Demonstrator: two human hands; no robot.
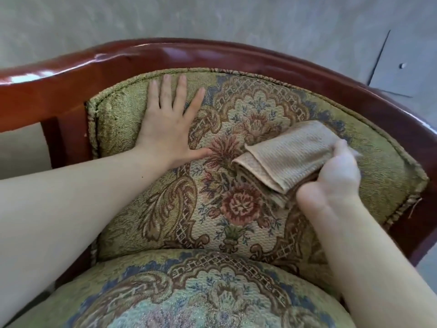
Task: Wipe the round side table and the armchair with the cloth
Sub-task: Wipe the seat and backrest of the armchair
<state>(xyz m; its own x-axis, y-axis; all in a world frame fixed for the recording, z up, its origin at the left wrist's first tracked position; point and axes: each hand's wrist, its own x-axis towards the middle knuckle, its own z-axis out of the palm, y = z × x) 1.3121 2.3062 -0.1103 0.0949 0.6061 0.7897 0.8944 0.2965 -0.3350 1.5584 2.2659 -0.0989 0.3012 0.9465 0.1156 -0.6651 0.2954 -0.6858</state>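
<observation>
The armchair fills the view: a glossy red-brown wooden frame (212,55) curves around a green back cushion (146,209) with a woven flower pattern. My left hand (170,124) lies flat on the upper left of that cushion, fingers spread, holding nothing. My right hand (335,176) grips a folded beige cloth (286,157) and presses it against the right middle of the back cushion. The seat cushion (189,292) bulges at the bottom of the view. The round side table is not in view.
Pale grey-green wall or floor surface (212,17) lies beyond the chair's top rail. A dark seam line (378,58) and a small knob (402,66) show at the upper right. A gap in the chair frame opens at the left (21,147).
</observation>
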